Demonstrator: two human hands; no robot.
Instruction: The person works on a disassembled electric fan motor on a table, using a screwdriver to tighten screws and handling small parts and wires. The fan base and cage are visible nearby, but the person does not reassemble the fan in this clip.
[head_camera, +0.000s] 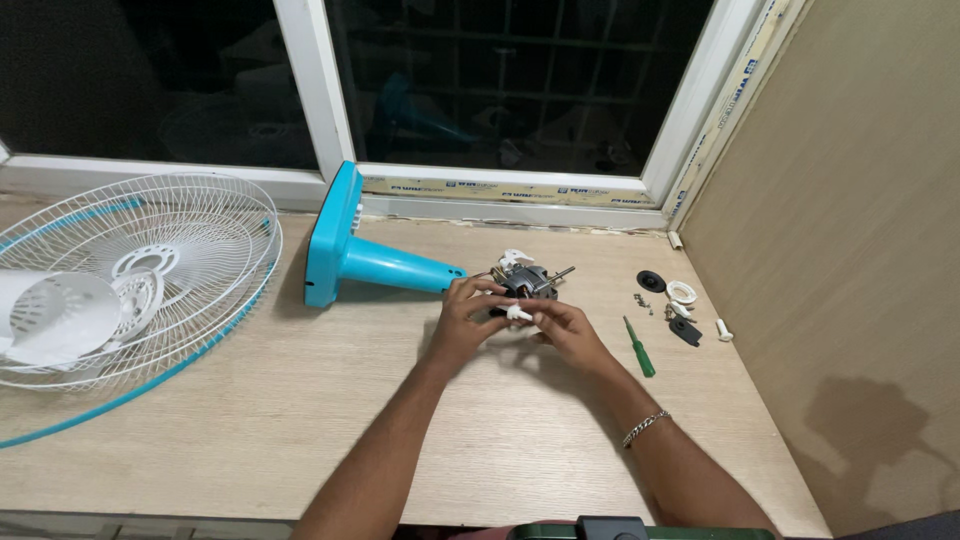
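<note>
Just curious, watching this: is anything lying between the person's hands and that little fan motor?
Nothing visible. The left hand and right hand already touch the fan motor; the green screwdriver lies off to the right.

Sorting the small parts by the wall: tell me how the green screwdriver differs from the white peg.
The green screwdriver is long, thin and green, lying nearer the right hand. The white peg is short, stubby and white, lying closer to the wall. Both lie loose on the wooden table, untouched.
</note>
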